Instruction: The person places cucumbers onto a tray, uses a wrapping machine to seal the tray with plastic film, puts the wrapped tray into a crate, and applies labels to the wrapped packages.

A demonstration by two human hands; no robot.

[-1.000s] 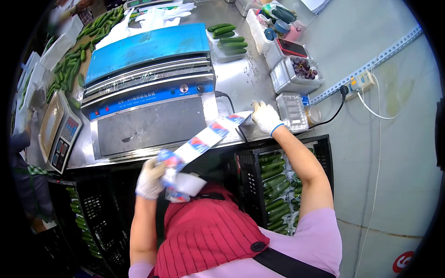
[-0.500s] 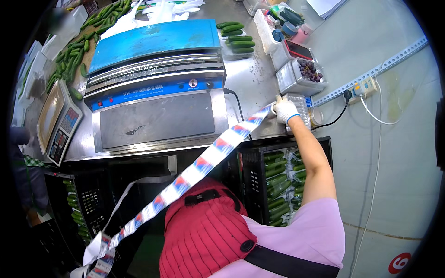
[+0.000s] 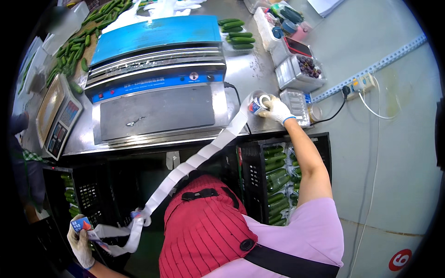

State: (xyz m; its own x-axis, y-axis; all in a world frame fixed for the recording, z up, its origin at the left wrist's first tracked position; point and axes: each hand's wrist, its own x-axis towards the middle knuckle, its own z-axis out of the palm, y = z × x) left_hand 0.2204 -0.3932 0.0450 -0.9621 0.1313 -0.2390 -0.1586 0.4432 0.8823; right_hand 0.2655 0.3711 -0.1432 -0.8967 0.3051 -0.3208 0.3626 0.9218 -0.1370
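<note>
I can see on my screen a long paper sticker strip (image 3: 192,162), plain white side showing, sloping from a small roll (image 3: 254,106) with a white ring (image 3: 260,100) at upper right down to a twist (image 3: 141,216) and floppy loops (image 3: 132,241) at lower left, beside one blue-and-red sticker (image 3: 79,224).

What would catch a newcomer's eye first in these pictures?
The long white label strip comes first: it slants across the middle from the white-gloved right hand's grip, over the steel counter, to the white-gloved left hand's grip at lower left. Next come the steel wrapping machine with its flat bright-blue lid, upper left of centre, and the crimson ribbed cloth worn at bottom centre.
</note>
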